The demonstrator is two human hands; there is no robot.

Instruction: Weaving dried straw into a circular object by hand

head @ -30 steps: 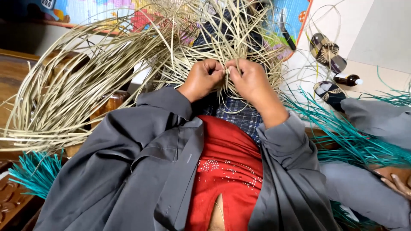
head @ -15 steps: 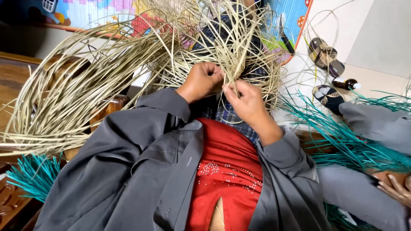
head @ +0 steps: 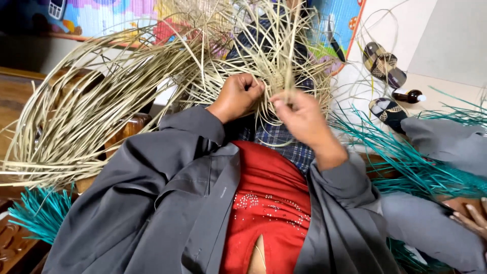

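Observation:
A small woven centre (head: 276, 78) of pale straw strips sits in front of me, with long loose strips (head: 101, 106) fanning out to the left and upward. My left hand (head: 238, 95) is closed on the weave's left side. My right hand (head: 299, 114) has come back toward me, pinching one pale strip (head: 288, 71) that runs up from its fingertips. Grey jacket sleeves cover both arms, over a red top and a blue checked cloth on my lap.
Teal strips (head: 406, 157) lie at the right and another teal bunch (head: 38, 215) at the lower left. Sandals (head: 383, 63) and a small dark bottle (head: 408, 95) rest on the floor at the upper right. Another person's hand (head: 472, 215) and grey sleeve show at the right edge.
My right hand has moved away from the weave toward me and to the right, drawing a strip with it. The left hand stayed at the weave.

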